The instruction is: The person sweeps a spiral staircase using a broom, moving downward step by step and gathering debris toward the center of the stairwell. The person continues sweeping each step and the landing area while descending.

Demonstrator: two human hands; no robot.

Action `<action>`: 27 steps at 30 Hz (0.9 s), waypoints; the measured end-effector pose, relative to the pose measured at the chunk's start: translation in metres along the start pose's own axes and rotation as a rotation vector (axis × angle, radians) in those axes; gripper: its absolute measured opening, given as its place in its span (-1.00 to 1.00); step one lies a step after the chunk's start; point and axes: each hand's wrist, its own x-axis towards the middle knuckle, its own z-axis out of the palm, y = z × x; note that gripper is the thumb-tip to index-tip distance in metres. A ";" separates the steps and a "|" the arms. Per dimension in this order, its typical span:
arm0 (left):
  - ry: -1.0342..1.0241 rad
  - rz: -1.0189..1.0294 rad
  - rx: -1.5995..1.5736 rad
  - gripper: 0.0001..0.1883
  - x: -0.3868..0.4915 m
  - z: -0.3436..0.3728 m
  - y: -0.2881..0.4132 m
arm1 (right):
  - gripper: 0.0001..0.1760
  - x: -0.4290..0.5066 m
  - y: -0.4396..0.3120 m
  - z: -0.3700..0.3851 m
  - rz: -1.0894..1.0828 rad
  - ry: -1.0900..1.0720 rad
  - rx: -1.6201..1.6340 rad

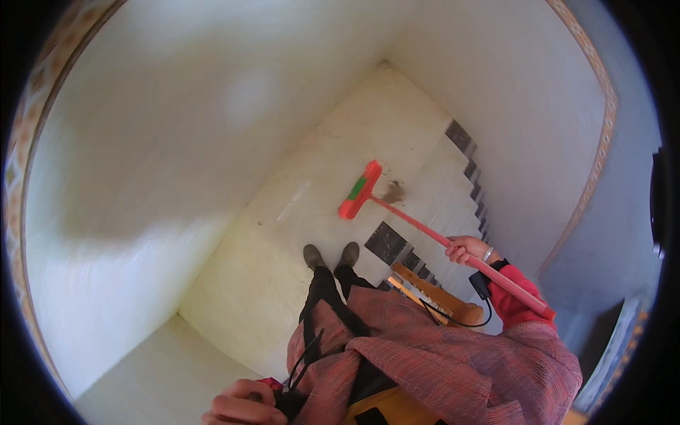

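My right hand is closed around the pink handle of a broom, which runs from beside my right forearm down to the floor. The broom's red head, with a green patch in its middle, lies on the pale floor ahead of my shoes. Beside the head is a small heap of brown dirt. At the bottom edge of the view is my left hand, its fingers curled; a small dark roundish thing shows between them, too unclear to name.
Pale walls rise on both sides and meet at a corner ahead. Stairs with dark-faced edges descend at the right, beside a brown wooden rail-like piece. A black cable hangs near my right forearm.
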 end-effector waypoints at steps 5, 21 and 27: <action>0.295 0.166 0.118 -0.78 -0.012 -0.027 0.024 | -0.90 0.091 0.012 0.111 0.185 0.006 -0.629; 0.714 0.106 0.699 -0.71 -0.082 -0.051 0.056 | -0.66 0.468 0.143 0.311 1.274 -0.406 -0.253; 0.792 0.135 0.571 -0.71 -0.077 -0.029 0.028 | -0.76 0.360 0.001 0.280 0.267 -0.189 -1.268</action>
